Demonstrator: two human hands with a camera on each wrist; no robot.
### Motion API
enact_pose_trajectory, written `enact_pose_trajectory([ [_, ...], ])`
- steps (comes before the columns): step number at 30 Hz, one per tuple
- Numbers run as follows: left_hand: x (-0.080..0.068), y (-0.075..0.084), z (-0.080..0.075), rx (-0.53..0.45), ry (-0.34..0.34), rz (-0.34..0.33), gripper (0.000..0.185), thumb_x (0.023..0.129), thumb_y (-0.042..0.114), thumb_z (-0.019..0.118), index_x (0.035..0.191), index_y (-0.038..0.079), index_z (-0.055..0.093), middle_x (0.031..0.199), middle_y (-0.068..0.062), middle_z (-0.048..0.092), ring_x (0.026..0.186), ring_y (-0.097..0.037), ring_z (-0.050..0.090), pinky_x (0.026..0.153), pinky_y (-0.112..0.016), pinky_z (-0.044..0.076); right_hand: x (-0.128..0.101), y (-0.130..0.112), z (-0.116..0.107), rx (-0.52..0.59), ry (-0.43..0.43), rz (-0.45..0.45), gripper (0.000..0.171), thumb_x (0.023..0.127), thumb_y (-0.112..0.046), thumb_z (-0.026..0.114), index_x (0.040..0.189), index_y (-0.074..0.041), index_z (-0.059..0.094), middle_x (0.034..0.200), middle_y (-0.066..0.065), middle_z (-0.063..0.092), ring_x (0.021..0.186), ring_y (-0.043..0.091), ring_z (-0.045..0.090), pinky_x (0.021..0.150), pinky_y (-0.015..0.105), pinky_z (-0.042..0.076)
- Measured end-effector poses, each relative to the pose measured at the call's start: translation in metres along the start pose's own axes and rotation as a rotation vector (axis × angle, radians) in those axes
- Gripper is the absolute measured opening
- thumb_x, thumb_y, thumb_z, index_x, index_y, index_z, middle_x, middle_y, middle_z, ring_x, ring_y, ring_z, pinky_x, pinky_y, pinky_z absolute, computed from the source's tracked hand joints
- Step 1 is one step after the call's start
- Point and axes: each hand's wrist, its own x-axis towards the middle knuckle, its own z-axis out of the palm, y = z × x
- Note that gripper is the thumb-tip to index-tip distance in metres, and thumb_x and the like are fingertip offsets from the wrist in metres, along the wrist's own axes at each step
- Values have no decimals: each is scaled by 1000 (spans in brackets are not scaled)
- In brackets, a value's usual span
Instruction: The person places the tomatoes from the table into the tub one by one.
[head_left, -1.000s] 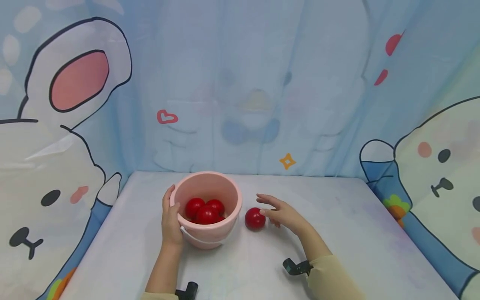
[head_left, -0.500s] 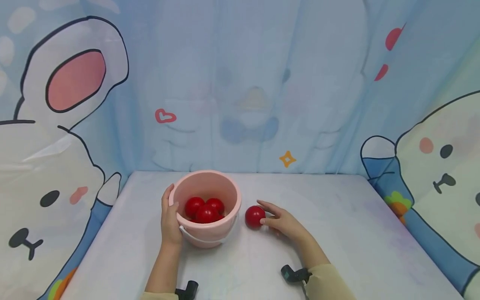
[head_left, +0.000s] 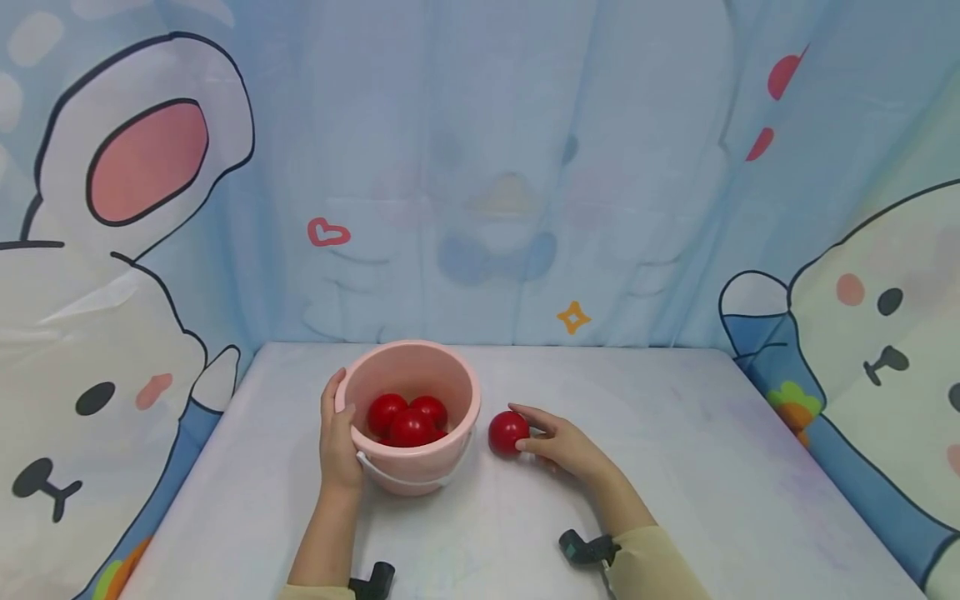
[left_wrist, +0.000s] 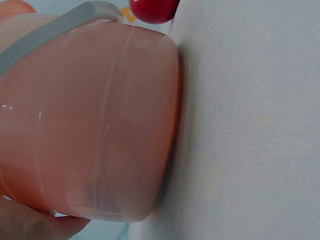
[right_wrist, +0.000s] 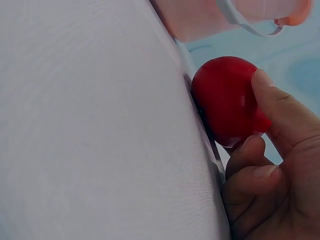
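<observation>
A pink bucket (head_left: 468, 392) with a white handle (head_left: 405, 481) stands on the table, several glossy red balls (head_left: 411, 427) inside it. My left hand (head_left: 340, 442) holds the bucket's left side, thumb near the rim and fingers round the outer wall. In the left wrist view the bucket's base (left_wrist: 160, 125) meets the white cloth. To the right of the bucket, one more red ball (head_left: 507, 433) sits on the table. My right hand (head_left: 562, 446) grips it from the right, with the thumb (right_wrist: 272, 100) on one side and curled fingers (right_wrist: 250, 160) on the other.
A white cloth covers the table (head_left: 480, 542). Behind it hangs a blue curtain (head_left: 495, 167) with cartoon prints, which also runs along both sides. Each wrist wears a small black camera mount (head_left: 588, 548).
My right hand has moved down and in to the loose red ball, and its thumb and fingers have closed round it. The left hand stays on the bucket.
</observation>
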Motion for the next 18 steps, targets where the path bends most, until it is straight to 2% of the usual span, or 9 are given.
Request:
enact_pose_trajectory([
  [18, 0, -1, -1, -10, -1, 1, 53, 98, 24, 40, 145, 47, 32, 148, 20, 38, 137, -10, 34, 114, -55, 36, 3, 3, 3, -23, 48, 10, 63, 75, -53, 79, 133, -52, 53, 141, 5, 56, 53, 23, 52, 47, 27, 44],
])
